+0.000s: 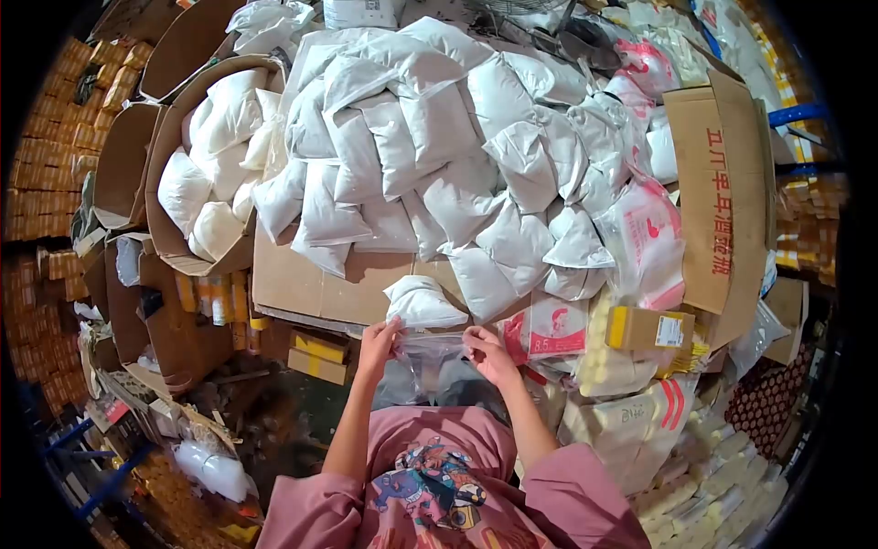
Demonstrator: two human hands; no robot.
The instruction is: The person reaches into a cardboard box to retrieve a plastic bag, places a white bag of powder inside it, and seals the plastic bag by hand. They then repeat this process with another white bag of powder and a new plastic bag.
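- Reaching forward from pink sleeves, both bare forearms angle inward, so the hands meet close in front of the torso, near the middle of the scene.
- The left hand (378, 343) pinches the left top corner of a clear plastic bag (430, 359), fingers curled over its edge.
- The right hand (489, 352) grips the opposite corner the same way.
- The bag is thin, see-through and crumpled. It is stretched between the two hands and hangs down toward the lap; whether anything lies inside cannot be told.
- Just beyond the bag's top edge, a single plump white pouch (422, 304) lies on a cardboard sheet (311, 285).
- Farther off, a heap of white pouches (430, 156) covers the sheet, and an open carton (167, 137) at far left holds more.
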